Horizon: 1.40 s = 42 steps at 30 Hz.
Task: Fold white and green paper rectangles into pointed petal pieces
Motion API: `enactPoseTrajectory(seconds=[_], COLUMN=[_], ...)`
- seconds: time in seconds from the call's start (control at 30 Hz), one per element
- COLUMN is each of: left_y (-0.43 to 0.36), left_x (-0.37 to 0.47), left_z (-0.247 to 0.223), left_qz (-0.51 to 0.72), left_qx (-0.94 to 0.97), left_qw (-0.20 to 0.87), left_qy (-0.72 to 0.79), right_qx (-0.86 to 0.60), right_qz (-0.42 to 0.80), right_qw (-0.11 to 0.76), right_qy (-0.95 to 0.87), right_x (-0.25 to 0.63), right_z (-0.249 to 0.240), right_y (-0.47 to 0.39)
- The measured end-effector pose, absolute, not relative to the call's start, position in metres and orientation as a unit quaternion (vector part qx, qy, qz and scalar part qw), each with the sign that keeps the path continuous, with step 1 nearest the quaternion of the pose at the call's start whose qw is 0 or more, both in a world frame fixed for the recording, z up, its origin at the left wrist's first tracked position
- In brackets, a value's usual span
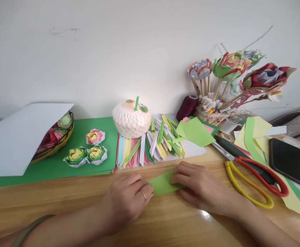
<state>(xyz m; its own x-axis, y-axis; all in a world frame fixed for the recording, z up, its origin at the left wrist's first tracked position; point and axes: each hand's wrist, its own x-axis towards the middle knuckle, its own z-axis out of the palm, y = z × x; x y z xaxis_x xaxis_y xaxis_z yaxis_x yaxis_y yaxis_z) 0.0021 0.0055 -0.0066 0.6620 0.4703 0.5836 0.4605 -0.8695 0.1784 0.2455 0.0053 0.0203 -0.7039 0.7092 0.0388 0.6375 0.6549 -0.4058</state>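
Between my two hands, just above the wooden table (83,199), is a light green piece of paper (162,183). My left hand (129,197), with a ring on one finger, has its fingers closed on the left end of the paper. At the other end my right hand (196,183) grips it with bent fingers. Both thumbs are partly hidden. Beyond my hands lies a pile of folded paper strips (155,140) in green, yellow, pink and white. A white coconut (131,118) with a green straw stands behind them.
Three folded paper flowers (96,154) sit on green sheets (54,171) at left, near a basket (69,132) partly under white paper (18,137). At right are scissors (258,171), a phone (289,161), green paper (196,132), a maroon thread spool (187,107) and paper flowers on sticks (231,67).
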Motion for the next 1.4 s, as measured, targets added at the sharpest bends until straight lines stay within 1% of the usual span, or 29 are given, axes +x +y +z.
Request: enactPoseTrajectory(seconds=[0.13,0.2,0.37,0.53,0.7,1.0,1.13,1.3,1.4], left_y=[0.006,0.005,0.004,0.004,0.007,0.011,0.011,0.01,0.01], left_x=[0.001,0.001,0.001,0.001,0.0,-0.001,-0.001,0.002,0.003], left_z=[-0.007,-0.007,-0.006,-0.004,-0.005,-0.012,-0.011,-0.008,-0.009], left_qz=[0.319,0.326,0.353,0.343,0.333,0.347,0.331,0.288,0.266], left_qx=[0.9,0.891,0.882,0.879,0.877,0.861,0.849,0.837,0.838], left_qw=[0.106,0.124,0.113,0.13,0.148,0.187,0.198,0.18,0.173], left_qy=[0.277,0.289,0.29,0.304,0.313,0.32,0.361,0.43,0.444], right_qx=[-0.387,-0.398,-0.414,-0.422,-0.432,-0.45,-0.474,-0.523,-0.538], right_qz=[0.233,0.252,0.273,0.263,0.244,0.249,0.241,0.232,0.229], right_qw=[0.106,0.116,0.14,0.15,0.139,0.133,0.136,0.13,0.141], right_qy=[-0.886,-0.875,-0.857,-0.855,-0.857,-0.847,-0.836,-0.81,-0.799], right_x=[0.249,0.25,0.251,0.247,0.246,0.246,0.245,0.243,0.24], right_z=[0.019,0.017,0.011,0.013,0.012,0.011,0.01,0.006,0.004], right_y=[0.007,0.008,0.01,0.01,0.009,0.008,0.007,0.002,0.001])
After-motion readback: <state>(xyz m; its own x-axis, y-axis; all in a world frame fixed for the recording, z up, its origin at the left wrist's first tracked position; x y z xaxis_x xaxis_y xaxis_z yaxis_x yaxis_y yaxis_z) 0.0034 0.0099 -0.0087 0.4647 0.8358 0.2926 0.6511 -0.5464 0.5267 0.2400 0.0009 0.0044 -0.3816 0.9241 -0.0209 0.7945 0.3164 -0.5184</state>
